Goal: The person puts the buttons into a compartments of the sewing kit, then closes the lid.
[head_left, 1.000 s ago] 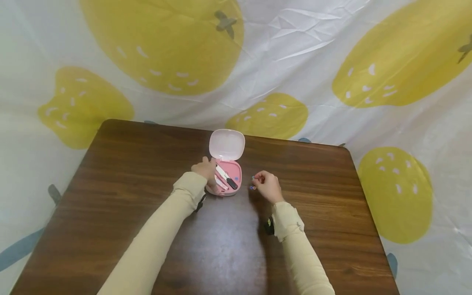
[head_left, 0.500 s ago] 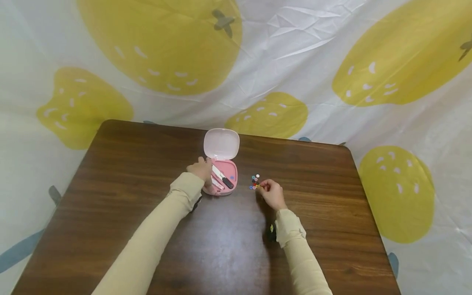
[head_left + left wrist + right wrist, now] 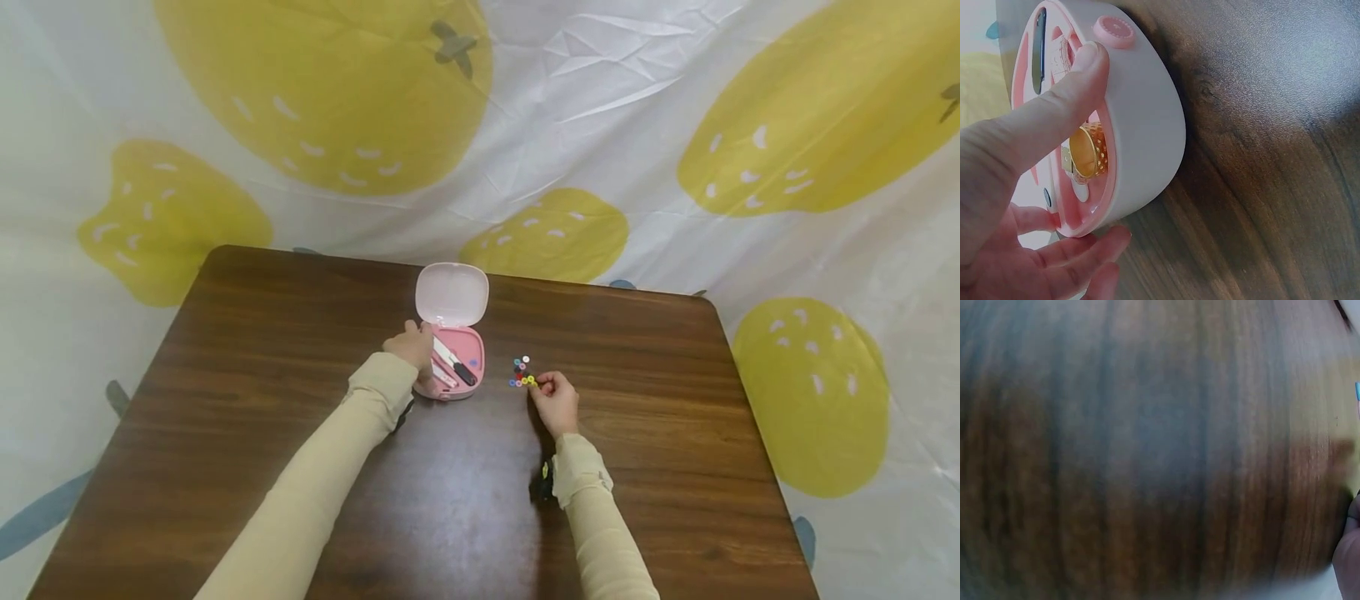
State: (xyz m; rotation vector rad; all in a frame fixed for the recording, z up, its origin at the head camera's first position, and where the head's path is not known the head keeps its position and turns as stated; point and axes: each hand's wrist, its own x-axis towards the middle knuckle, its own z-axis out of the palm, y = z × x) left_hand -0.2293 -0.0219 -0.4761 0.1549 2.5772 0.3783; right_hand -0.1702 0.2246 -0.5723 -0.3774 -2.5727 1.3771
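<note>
Buttons (image 3: 522, 381) between 2 hands (image 3: 409, 343) (image 3: 557, 407).

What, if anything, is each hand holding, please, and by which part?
The left hand holds the pink case by its left-side rim; whether the right hand pinches a yellow disc cannot be told.

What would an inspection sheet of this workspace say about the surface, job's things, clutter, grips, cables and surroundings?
Surface: wood-grain table, with a glossy light patch.
Job's things: open pink-and-white box holding a black-handled tool and a gold thimble-like piece; small coloured discs to its right.
Clutter: nothing seen.
Grips: left hand holds the box at its left side; right hand has fingertips at the yellow discs, whether pinching one is unclear.
Cables: nothing seen.
Surroundings: white sheet with yellow fruit-like prints.
</note>
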